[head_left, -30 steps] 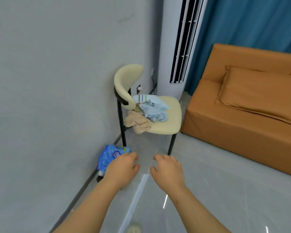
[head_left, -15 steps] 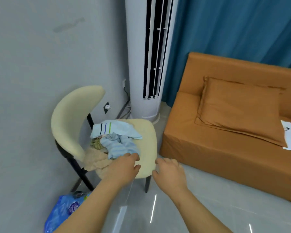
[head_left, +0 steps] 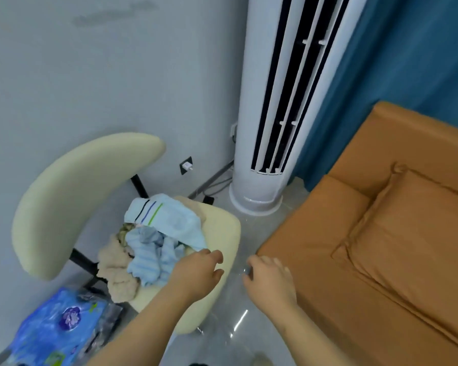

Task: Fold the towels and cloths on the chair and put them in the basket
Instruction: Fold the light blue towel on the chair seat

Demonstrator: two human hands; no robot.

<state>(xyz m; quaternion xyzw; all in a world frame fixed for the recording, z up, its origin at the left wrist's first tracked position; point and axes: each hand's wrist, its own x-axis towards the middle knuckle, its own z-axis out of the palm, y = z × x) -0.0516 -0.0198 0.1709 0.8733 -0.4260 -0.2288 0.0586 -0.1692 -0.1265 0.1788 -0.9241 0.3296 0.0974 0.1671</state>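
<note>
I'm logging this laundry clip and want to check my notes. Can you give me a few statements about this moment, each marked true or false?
1. The cloths lie in an unfolded heap on the chair. True.
2. The right hand grips the beige towel. False: the right hand hangs over the floor between chair and sofa, its fingers holding nothing.
3. A basket stands beside the chair. False: no basket is in view; a blue plastic pack lies on the floor there.
4. A light blue towel with dark, blue and green stripes lies atop the heap. True.
5. The left hand is over the seat, beside the heap. True.
</note>
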